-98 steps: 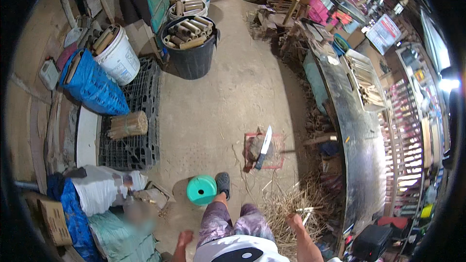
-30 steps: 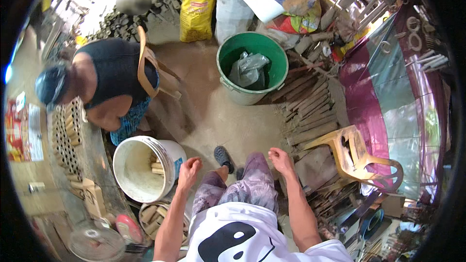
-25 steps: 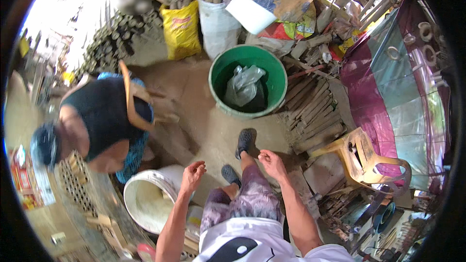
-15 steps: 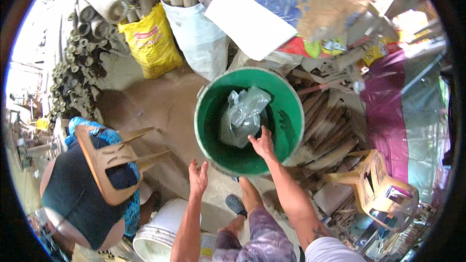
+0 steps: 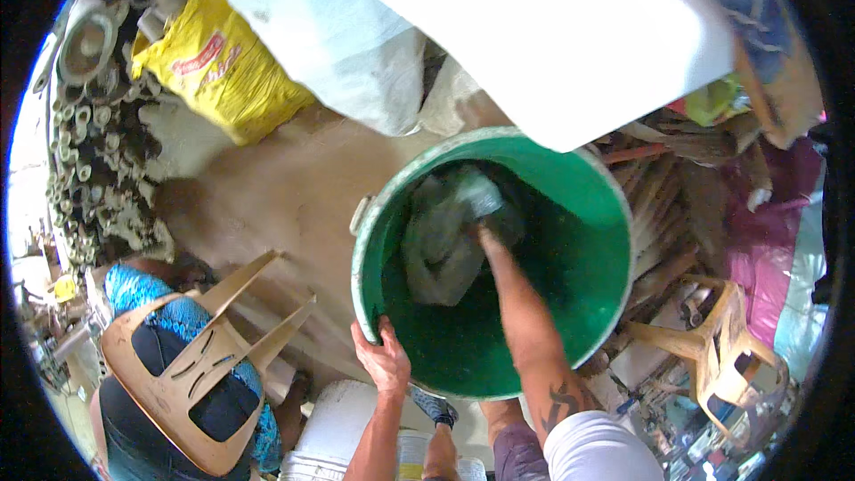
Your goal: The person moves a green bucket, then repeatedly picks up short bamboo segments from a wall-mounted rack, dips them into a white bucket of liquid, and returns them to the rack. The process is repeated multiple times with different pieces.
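A large round green plastic bin (image 5: 583,200) stands in front of me, with a clear plastic bag (image 5: 441,272) lying at its bottom. My left hand (image 5: 383,358) grips the near left rim, its thumb over the inner side and its fingers outside. Deep inside the bin, my right hand (image 5: 482,230) is at the bag. Shadow and the plastic hide its fingers, so whether it holds the bag cannot be made out.
Beyond the bin are a yellow sack (image 5: 223,71), a pale sack (image 5: 338,44) and a white panel (image 5: 552,27) overhanging its far rim. A person sits on a tan plastic chair (image 5: 191,365) at left. Wood pieces and another chair (image 5: 712,338) are at right.
My left hand has moved onto the bin's rim. My right arm has reached deeper, to the bag, which has shifted shape. The bin looks larger as my view has come closer.
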